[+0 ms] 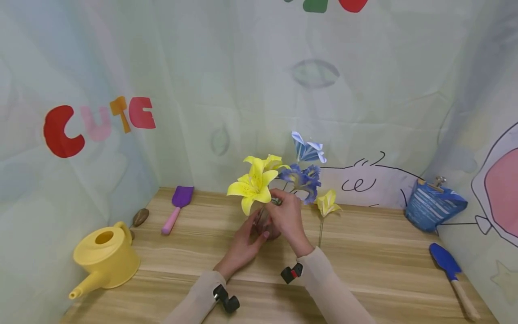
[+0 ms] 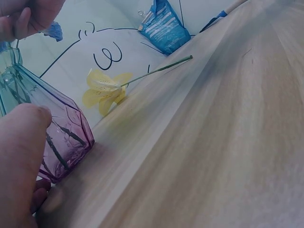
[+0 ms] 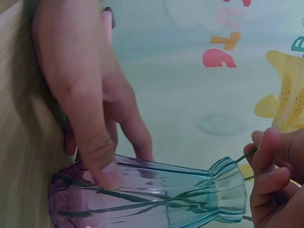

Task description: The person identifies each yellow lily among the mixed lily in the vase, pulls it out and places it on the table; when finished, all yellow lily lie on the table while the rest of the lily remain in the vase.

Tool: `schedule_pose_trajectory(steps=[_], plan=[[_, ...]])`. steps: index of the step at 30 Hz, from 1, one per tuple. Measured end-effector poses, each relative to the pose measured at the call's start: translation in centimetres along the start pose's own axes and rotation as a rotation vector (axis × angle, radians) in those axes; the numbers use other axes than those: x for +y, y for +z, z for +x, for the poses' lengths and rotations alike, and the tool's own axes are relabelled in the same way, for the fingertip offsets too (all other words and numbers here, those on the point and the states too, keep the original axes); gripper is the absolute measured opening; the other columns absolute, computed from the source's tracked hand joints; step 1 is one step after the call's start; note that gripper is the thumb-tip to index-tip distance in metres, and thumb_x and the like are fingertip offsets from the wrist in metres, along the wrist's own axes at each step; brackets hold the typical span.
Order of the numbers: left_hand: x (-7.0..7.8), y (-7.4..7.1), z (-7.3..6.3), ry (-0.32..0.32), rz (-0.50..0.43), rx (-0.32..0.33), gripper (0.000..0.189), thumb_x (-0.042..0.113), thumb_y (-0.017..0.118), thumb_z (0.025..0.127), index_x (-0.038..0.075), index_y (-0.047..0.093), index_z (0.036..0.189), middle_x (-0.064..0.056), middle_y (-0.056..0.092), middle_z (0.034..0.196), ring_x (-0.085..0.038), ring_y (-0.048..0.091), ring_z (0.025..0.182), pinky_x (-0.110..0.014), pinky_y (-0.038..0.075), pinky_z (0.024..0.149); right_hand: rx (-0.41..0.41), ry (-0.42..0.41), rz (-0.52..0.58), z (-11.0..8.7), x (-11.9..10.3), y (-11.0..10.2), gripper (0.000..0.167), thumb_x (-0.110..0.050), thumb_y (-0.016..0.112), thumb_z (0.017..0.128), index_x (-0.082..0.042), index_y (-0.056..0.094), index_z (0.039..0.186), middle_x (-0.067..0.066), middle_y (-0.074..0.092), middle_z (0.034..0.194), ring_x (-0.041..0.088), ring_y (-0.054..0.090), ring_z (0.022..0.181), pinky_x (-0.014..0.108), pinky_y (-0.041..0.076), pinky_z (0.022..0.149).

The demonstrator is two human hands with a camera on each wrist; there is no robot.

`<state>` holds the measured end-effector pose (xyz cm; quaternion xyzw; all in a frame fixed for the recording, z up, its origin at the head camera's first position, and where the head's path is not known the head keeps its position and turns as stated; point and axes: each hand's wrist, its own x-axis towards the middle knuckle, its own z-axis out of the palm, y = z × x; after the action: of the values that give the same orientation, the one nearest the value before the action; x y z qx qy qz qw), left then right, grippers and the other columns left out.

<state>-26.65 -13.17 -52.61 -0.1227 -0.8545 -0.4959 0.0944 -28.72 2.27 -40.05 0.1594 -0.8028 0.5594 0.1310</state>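
A clear ribbed vase [image 3: 142, 190], purple at the base and teal at the neck, stands on the wooden table with several green stems inside. My left hand [image 1: 243, 247] holds its lower body, thumb along the near side. At the vase mouth, my right hand [image 1: 289, 220] pinches the green stem of a yellow lily [image 1: 252, 185] whose bloom leans left. Behind it rise another yellow bloom [image 1: 275, 163], a blue-purple flower [image 1: 302, 181] and a pale blue flower [image 1: 308, 150]. One loose yellow lily [image 1: 327, 203] lies on the table to the right, its stem toward me.
At left are a yellow watering can [image 1: 107, 261], a brown stone [image 1: 140, 217] and a purple scoop with pink handle [image 1: 178, 209]. A clipped blue bag [image 1: 435, 207] stands at the back right, with a blue trowel [image 1: 449, 265] nearer. Printed curtains border the table.
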Motion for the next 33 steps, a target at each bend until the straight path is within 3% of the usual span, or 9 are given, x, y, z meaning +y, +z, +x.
schedule_pose_trajectory(steps=[4,7,14,19,22,27,30,33], plan=[[-0.1,0.0,0.1,-0.019,0.0,-0.021,0.076,0.043,0.065,0.107,0.021,0.03,0.171,-0.012,0.044,0.171,-0.034,0.052,0.152,-0.053,0.049,0.123,0.009,-0.004,0.029,-0.1,-0.5,-0.3,0.017,-0.011,0.078,0.095,-0.008,0.083,0.111,0.024,0.068,0.06,0.023,0.059,0.037,0.02,0.037,0.036],[-0.2,0.0,0.1,-0.016,0.007,-0.022,0.076,0.044,0.064,0.107,0.018,0.03,0.17,-0.013,0.043,0.172,-0.036,0.05,0.154,-0.055,0.047,0.125,0.021,-0.005,0.058,-0.3,-1.0,-0.6,0.016,-0.012,0.078,0.096,-0.007,0.084,0.11,0.025,0.067,0.061,0.027,0.061,0.039,0.021,0.039,0.037],[0.0,0.1,-0.1,0.013,0.015,-0.005,0.077,0.043,0.063,0.108,0.017,0.027,0.171,-0.016,0.038,0.174,-0.039,0.045,0.157,-0.058,0.044,0.126,0.087,-0.033,0.087,0.0,-2.1,-0.9,0.014,-0.014,0.077,0.097,-0.005,0.085,0.106,0.019,0.08,0.086,0.011,0.059,0.045,0.02,0.048,0.043],[-0.3,0.2,-0.1,0.018,0.012,-0.005,0.077,0.042,0.063,0.108,0.015,0.027,0.171,-0.017,0.039,0.174,-0.039,0.046,0.157,-0.056,0.045,0.126,0.132,-0.058,0.097,0.3,-3.1,-1.4,0.013,-0.018,0.082,0.095,-0.008,0.087,0.103,0.012,0.084,0.105,0.012,0.066,0.059,0.019,0.051,0.05],[-0.4,0.3,0.0,0.027,0.016,-0.004,0.077,0.041,0.063,0.108,0.013,0.028,0.171,-0.017,0.039,0.174,-0.04,0.046,0.156,-0.055,0.046,0.126,0.159,-0.083,0.111,0.3,-3.8,-1.9,0.013,-0.021,0.084,0.094,-0.011,0.087,0.102,0.009,0.085,0.106,0.011,0.064,0.061,0.02,0.046,0.047],[-0.4,0.2,0.0,0.049,0.014,-0.001,0.076,0.04,0.062,0.109,0.015,0.027,0.171,-0.019,0.04,0.172,-0.04,0.049,0.154,-0.055,0.049,0.123,0.196,-0.123,0.164,0.3,-4.8,-3.0,0.014,-0.018,0.084,0.094,-0.008,0.087,0.104,0.013,0.084,0.108,0.008,0.073,0.078,0.018,0.056,0.056],[-0.3,0.2,0.0,0.051,0.019,-0.005,0.075,0.041,0.062,0.109,0.017,0.027,0.171,-0.019,0.041,0.172,-0.039,0.051,0.152,-0.054,0.051,0.122,0.216,-0.108,0.21,0.0,-5.4,-3.8,0.015,-0.013,0.081,0.095,-0.004,0.085,0.107,0.017,0.083,0.107,0.005,0.072,0.067,0.017,0.054,0.052],[-0.3,0.1,0.0,0.06,0.026,-0.008,0.075,0.039,0.063,0.109,0.015,0.027,0.171,-0.019,0.042,0.172,-0.038,0.052,0.151,-0.052,0.052,0.12,0.238,-0.074,0.252,-0.2,-5.9,-4.7,0.016,-0.009,0.077,0.096,-0.003,0.084,0.109,0.014,0.082,0.092,0.005,0.062,0.049,0.018,0.047,0.043]])
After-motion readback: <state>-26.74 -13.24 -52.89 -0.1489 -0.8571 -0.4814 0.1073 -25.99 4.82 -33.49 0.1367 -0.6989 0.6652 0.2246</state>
